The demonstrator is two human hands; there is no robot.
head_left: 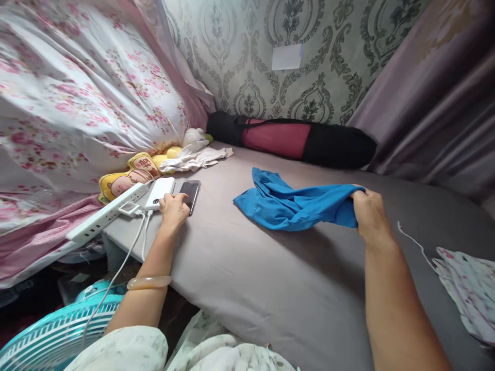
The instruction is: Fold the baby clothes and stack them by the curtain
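Where the right hand [372, 212] grips, blue cloth [297, 206] stretches leftward.

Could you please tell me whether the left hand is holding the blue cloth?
No, the right hand grips the blue cloth; the left hand is at the phone.

Cloth [294, 208]: plain blue. Phone [191, 189]: black screen. Power strip [95, 224]: white. Sheet [270, 278]: plain grey. Wallpaper [247, 56]: pale grey-green with darker damask medallions. Long bag [275, 140]: black, with a dark red middle panel. Hanging fabric [108, 77]: white ground, pink blossoms. Fan [50, 327]: turquoise. Bangle [149, 282]: milky cream.
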